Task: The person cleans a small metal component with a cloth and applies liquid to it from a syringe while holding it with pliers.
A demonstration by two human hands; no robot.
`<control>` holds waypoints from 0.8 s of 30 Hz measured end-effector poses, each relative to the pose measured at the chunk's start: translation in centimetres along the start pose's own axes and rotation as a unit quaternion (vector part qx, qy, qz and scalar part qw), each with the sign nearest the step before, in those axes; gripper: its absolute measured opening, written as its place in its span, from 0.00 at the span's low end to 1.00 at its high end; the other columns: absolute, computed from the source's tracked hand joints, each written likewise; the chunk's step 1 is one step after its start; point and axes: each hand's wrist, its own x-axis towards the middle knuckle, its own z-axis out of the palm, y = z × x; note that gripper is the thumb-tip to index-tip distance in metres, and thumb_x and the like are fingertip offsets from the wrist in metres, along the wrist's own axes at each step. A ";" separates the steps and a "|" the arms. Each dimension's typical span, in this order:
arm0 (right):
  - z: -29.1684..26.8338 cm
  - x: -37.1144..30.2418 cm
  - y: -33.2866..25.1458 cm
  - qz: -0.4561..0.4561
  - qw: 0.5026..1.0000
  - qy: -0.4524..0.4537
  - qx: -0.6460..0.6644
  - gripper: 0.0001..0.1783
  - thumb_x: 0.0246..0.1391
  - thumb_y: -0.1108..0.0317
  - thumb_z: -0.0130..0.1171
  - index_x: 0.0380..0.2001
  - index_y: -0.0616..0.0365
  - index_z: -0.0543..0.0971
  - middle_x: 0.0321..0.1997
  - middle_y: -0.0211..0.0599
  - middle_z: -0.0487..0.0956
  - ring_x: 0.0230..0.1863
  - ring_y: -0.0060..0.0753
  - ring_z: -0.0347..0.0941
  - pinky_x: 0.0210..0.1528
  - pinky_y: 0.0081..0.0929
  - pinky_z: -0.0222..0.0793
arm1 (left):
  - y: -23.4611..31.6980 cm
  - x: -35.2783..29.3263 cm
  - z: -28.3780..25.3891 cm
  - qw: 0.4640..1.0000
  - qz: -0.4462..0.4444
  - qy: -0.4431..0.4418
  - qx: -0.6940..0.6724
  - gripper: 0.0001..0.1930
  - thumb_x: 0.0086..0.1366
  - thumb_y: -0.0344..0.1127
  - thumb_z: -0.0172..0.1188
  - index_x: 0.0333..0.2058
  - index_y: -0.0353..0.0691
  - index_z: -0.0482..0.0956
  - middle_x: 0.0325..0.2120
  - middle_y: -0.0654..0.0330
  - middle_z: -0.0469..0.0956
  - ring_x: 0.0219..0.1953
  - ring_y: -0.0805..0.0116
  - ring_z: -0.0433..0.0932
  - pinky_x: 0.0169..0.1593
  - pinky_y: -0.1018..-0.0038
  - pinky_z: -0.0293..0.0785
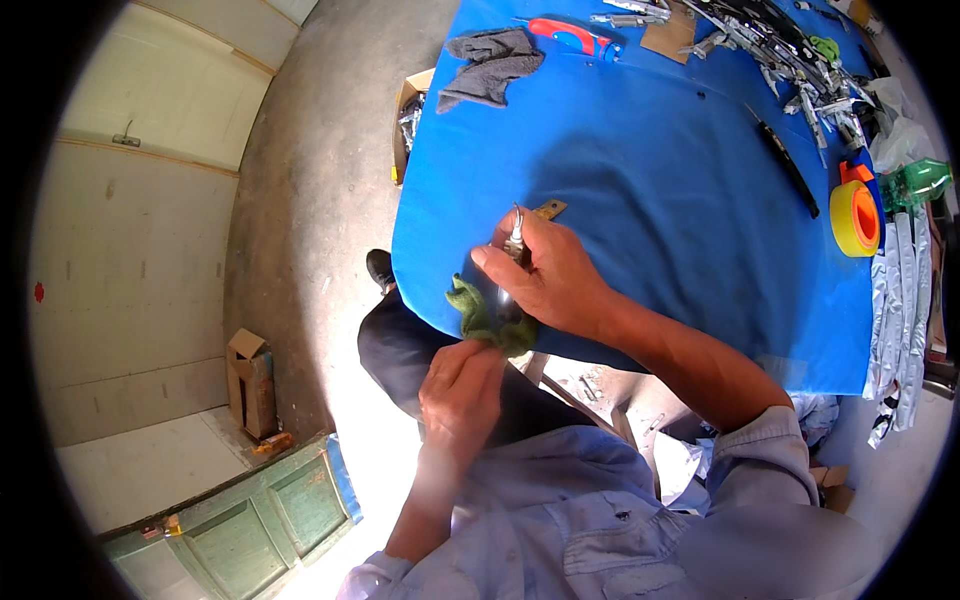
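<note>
My right hand [555, 275] is closed around a slim metal part [515, 240] with a whitish collar and a thin bent wire at its tip. A flat brass-coloured tab [550, 209] with a hole sticks out behind the fingers; whether it belongs to the same part is hidden. Below, my left hand [462, 392] is closed on a green cloth [470, 308], bunched up around the part's lower end. That end is blurred and mostly covered. Both hands are over the near left edge of the blue-covered table [640, 130].
A grey cloth [492, 66] and a red-and-blue tool [572, 38] lie at the far left. Many metal parts [770, 50] are piled far right, near a black pen-like tool [785, 165], yellow tape [855, 218] and a green bottle [915, 183]. An open box [402, 125] stands left of the table.
</note>
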 end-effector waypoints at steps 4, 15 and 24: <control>0.1 0.1 0.1 0.017 1.000 -0.004 0.011 0.18 0.67 0.58 0.67 0.36 0.64 0.76 0.25 0.45 0.80 0.25 0.36 0.77 0.31 0.36 0.71 | -0.5 0.2 -0.3 0.999 -0.038 0.032 0.003 0.10 0.59 0.19 0.73 0.39 0.36 0.86 0.40 0.51 0.85 0.40 0.51 0.86 0.44 0.63 0.83; -0.1 0.2 0.4 0.027 0.999 -0.006 0.018 0.18 0.67 0.58 0.68 0.37 0.63 0.77 0.26 0.41 0.81 0.29 0.28 0.79 0.33 0.32 0.73 | -0.1 0.4 1.1 1.000 -0.007 -0.002 -0.009 0.08 0.58 0.20 0.74 0.35 0.34 0.84 0.39 0.52 0.82 0.38 0.51 0.85 0.41 0.63 0.81; -0.9 0.9 1.4 0.104 0.953 0.013 0.283 0.15 0.75 0.56 0.60 0.40 0.56 0.75 0.30 0.27 0.76 0.28 0.20 0.74 0.28 0.24 0.69 | -0.3 0.4 -0.8 0.995 -0.079 0.044 -0.044 0.10 0.58 0.19 0.74 0.38 0.34 0.86 0.40 0.50 0.85 0.39 0.52 0.87 0.43 0.65 0.84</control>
